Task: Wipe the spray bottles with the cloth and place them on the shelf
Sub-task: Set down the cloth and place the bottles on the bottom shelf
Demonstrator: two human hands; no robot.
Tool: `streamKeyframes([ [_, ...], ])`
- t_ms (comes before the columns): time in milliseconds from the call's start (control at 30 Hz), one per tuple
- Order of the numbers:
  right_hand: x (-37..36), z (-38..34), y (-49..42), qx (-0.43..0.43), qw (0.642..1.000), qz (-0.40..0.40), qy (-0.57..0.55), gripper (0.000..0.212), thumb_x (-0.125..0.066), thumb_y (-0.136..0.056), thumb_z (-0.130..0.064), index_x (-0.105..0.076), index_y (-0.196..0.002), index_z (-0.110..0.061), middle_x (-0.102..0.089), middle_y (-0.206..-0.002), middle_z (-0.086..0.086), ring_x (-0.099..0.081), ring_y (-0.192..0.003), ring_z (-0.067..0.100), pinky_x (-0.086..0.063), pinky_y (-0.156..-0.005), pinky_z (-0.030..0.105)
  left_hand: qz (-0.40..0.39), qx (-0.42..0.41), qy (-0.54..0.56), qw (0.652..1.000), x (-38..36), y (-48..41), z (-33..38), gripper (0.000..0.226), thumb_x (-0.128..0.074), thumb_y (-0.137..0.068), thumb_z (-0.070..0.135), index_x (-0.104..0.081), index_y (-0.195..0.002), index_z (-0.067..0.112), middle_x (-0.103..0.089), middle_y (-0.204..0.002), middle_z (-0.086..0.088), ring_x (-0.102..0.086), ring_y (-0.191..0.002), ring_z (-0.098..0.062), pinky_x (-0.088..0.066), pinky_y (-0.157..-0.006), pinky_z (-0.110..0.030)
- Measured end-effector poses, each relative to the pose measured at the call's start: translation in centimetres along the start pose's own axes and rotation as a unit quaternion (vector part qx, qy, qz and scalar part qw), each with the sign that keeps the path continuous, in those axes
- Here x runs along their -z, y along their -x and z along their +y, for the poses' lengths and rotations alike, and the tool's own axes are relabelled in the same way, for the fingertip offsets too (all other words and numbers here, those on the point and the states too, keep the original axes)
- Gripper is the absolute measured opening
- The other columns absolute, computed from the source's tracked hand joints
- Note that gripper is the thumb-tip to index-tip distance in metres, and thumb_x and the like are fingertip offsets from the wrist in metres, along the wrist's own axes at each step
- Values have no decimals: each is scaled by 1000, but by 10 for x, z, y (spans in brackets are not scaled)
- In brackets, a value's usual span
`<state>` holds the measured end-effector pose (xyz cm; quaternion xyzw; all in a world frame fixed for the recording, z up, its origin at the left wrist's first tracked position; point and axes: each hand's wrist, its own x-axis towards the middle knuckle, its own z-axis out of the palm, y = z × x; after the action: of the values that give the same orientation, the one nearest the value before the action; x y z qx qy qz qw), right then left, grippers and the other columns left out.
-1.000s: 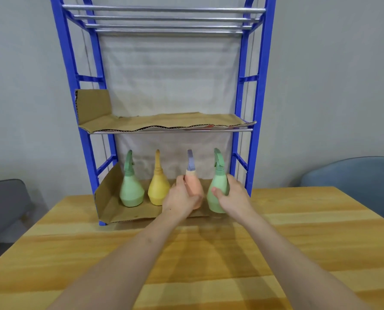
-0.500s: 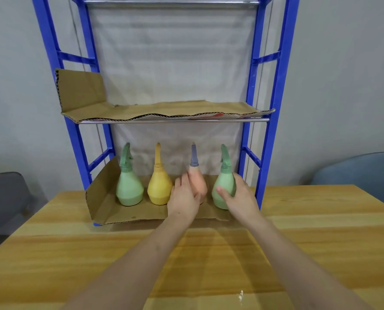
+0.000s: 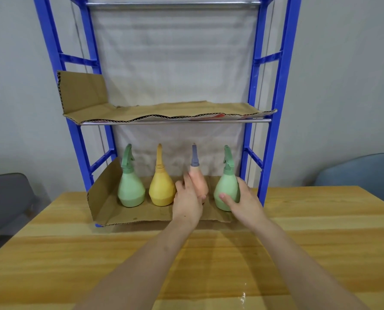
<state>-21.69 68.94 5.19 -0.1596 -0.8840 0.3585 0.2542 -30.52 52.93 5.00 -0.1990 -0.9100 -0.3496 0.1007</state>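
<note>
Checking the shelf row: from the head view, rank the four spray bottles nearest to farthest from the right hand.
1. right-end green spray bottle: gripped by the right hand.
2. peach spray bottle: next to the left, held by the left hand.
3. yellow spray bottle: further left.
4. left-end green spray bottle: far left of the row.

Spray bottles [image 3: 131, 191] on shelf [image 3: 273, 130], shelf on table [image 3: 74, 253]

My left hand [image 3: 187, 202] grips the peach bottle [image 3: 200, 185] (purple nozzle); my right hand [image 3: 242, 204] grips the right green bottle [image 3: 226, 189]. Both upright on cardboard liner [image 3: 110, 206] of blue rack [image 3: 273, 130], beside yellow bottle [image 3: 162, 190], left green bottle [image 3: 130, 190].
</note>
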Motion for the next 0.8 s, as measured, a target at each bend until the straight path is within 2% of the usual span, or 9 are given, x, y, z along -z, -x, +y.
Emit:
streamKeyframes([
  [200,1,-1,0,-8,1000,-10,5,77,-69,-93,-53,-30,-155,-32,-55,-143,-2,-53,-130,23,-51,-102,44,-10,-4,-24,1000,1,-3,-2,92,-68,-99,22,-3,-163,8,-36,-147,-18,-56,-126,-35,-53,-101,-41],
  [600,0,-2,-4,-9,1000,-21,19,73,-71,-95,-46,-32,-155,-29,-60,-137,-1,-58,-122,23,-50,-94,35,9,2,-18,1000,-3,2,-3,90,-67,-99,24,-5,-162,10,-35,-145,-18,-56,-125,-36,-54,-100,-43],
  [800,-8,-7,-17,-15,1000,-21,8,72,-72,-96,-37,-33,-155,-25,-58,-141,3,-57,-128,26,-48,-99,38,9,-1,-21,1000,-3,1,-7,91,-67,-99,27,-4,-163,12,-35,-147,-17,-53,-129,-36,-52,-102,-44],
])
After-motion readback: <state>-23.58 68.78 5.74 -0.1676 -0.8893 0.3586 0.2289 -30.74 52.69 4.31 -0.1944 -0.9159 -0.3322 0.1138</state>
